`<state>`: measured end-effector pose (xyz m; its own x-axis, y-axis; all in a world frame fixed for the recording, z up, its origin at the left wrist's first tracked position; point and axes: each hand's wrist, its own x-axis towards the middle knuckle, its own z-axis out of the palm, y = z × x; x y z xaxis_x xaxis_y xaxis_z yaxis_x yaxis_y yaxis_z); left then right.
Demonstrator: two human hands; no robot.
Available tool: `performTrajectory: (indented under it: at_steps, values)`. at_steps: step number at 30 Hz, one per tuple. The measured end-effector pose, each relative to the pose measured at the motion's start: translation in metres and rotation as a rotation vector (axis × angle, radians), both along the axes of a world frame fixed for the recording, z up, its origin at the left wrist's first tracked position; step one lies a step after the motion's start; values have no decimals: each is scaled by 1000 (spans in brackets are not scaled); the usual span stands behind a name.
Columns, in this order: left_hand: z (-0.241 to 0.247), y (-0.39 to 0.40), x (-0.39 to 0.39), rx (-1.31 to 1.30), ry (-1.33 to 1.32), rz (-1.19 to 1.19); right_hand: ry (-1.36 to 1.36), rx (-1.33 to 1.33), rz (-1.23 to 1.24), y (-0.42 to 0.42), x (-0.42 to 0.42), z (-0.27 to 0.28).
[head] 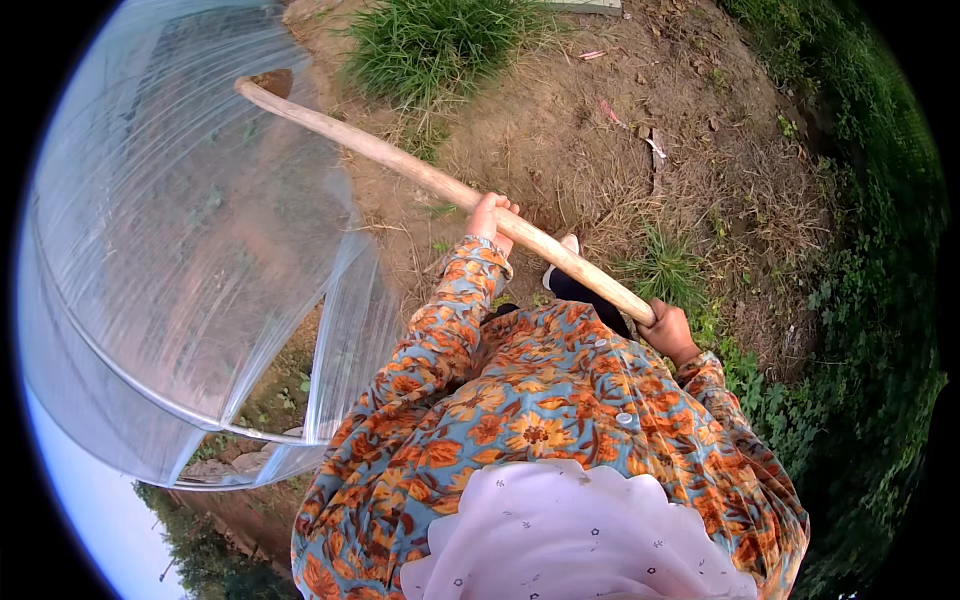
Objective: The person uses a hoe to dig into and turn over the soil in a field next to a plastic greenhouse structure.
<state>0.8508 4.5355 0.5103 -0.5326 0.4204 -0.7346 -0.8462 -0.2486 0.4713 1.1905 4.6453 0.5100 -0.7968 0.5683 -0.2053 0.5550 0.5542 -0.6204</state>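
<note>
A long wooden handle (390, 160) runs diagonally from the upper left to the lower right in front of my body. My left hand (495, 217) grips it around the middle, its fingers wrapped over the wood. At the lower right end my right hand (667, 330) is closed around the handle near its butt. The far end carries a brown, rusty-looking tool head (276, 82), partly seen against the plastic film; its exact shape cannot be told. Floral sleeves cover both arms.
Clear plastic film (180, 225) over a curved metal hoop (142, 386) stands at the left. Bare soil with dry grass (555, 127) lies ahead, with a green grass clump (442, 49). Dense green plants (862, 322) border the right. A shoe (570, 244) shows below the handle.
</note>
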Motion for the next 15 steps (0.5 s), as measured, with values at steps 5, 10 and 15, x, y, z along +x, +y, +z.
performTrajectory:
  at_steps: [5, 10, 15]
  values:
    - [115, -29, -158, -211, 651, 266, 2, -65, 254, -19, -189, 42]
    - [130, -45, -264, -377, 762, 251, 40, -193, 281, -47, -275, 67]
    - [-16, -21, -202, -428, 334, 169, -372, -96, 233, -30, -211, 47]
